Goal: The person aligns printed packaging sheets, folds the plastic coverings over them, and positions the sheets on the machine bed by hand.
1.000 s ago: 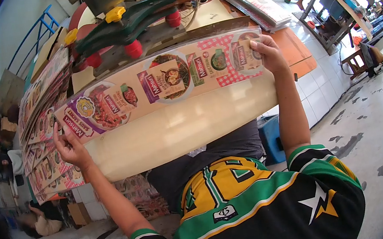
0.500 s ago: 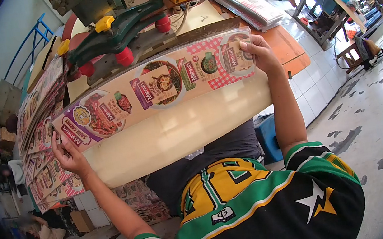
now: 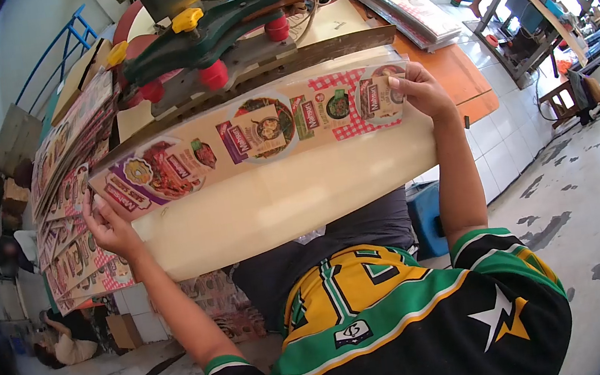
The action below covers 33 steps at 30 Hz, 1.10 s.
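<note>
A long printed strip (image 3: pixel 213 149) with food pictures lies over a cream board (image 3: pixel 285 189) in front of me. My left hand (image 3: pixel 112 229) pinches the strip's left end, thumb on top. At the far right end, my right hand (image 3: pixel 421 91) grips the strip between thumb and fingers. Just beyond the strip runs a dark metal bar (image 3: pixel 314 57). Behind that bar stands a green machine clamp (image 3: pixel 214 37) with yellow knobs and red feet.
Fanned printed sheets (image 3: pixel 80 256) are piled at the left. Another stack (image 3: pixel 405 9) lies at the back right, near an orange tabletop (image 3: pixel 455 78). A blue bin (image 3: pixel 427 217) stands beside my lap. Other people sit at the far right and lower left.
The view shifted left and then back. The strip now sits slightly lower, away from the metal bar, with more cream surface showing above its right part. Both hands keep their hold.
</note>
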Motion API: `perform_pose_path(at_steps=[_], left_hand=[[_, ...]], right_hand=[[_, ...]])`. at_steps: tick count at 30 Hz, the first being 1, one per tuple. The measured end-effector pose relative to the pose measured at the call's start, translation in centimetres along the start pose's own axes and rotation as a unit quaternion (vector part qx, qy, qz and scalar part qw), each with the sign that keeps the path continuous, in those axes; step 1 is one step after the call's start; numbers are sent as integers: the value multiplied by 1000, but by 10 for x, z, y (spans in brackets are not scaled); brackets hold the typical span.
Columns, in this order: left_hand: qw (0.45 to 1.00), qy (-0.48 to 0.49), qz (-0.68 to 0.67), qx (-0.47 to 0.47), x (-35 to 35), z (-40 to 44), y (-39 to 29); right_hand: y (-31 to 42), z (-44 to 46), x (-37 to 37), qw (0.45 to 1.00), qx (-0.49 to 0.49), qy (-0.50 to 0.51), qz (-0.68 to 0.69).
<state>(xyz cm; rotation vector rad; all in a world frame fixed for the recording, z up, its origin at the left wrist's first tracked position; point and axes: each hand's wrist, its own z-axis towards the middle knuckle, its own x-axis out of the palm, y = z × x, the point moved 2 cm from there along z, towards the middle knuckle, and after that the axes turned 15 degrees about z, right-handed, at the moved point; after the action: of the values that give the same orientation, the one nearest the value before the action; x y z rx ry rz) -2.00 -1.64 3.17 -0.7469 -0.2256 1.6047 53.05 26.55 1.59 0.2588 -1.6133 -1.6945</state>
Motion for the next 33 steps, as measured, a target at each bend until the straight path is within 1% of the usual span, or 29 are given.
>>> perform_pose_path(at_steps=[1,3,7,9,10,11,12,13,14,15,16,17,18,20,21,22,23,25,26,27,28,29,31,32,33], left_hand=[[1000,0,1,-1,-2,0,1],[999,-3,9,-39,-5,0,0],[999,-24,-5,-38,-4,1,1],[996,-75,-25,-30,-2,1,10],[996,-77,-23,-30,-8,-1,13],[997,-26,-9,-66,-12,-1,15],[995,24,4,-100,-14,0,16],[996,19,-34,-77,-19,-2,3],[996,18,-33,-76,-28,-7,4],[995,37,-29,-86,-41,-16,7],[993,58,-24,-99,-55,-25,9],[993,58,-20,-100,-72,-35,11],[985,75,-19,-154,-88,-44,15],[974,91,-17,-208,-113,-58,10],[978,69,-2,-196,-123,-66,-4],[982,47,13,-184,-129,-71,-20],[982,46,12,-184,-132,-75,-38],[994,59,23,-91,-136,-86,-83],[993,96,-19,-73,-131,-94,-104],[988,132,-60,-56,-125,-101,-124],[977,205,-66,2,-118,-102,-145],[956,277,-73,60,-110,-101,-165],[924,350,-124,95,-88,-101,-199],[923,351,-126,97,-80,-102,-204],[913,370,-112,127,-72,-104,-208]], right_hand=[[1,0,5,1000,11,6,-17],[1,-1,9,999,22,11,-35],[-1,-1,7,999,23,17,-31],[0,0,7,999,18,29,-30],[0,-1,9,998,41,30,-28],[0,0,10,997,61,31,-26],[2,1,13,998,56,34,-26],[4,0,16,999,34,4,-4],[4,-3,20,999,15,-25,19],[6,-8,25,999,15,-23,21],[10,-15,30,998,-10,-48,47],[14,-23,35,994,-33,-72,73],[15,-31,41,994,-30,-71,75],[18,-49,55,997,-41,-39,52],[19,-56,66,998,-55,-29,23],[18,-62,78,998,-56,-29,23],[16,-65,93,999,-44,10,-15],[22,-65,126,989,-8,102,-103],[24,-63,143,976,14,155,-152],[17,-62,162,970,0,184,-158],[11,-60,180,963,-14,212,-165],[5,-57,194,963,-14,212,-165],[-4,-56,219,940,-37,289,-179],[-7,-55,225,941,-38,285,-180],[-11,-55,229,943,-26,285,-172]])
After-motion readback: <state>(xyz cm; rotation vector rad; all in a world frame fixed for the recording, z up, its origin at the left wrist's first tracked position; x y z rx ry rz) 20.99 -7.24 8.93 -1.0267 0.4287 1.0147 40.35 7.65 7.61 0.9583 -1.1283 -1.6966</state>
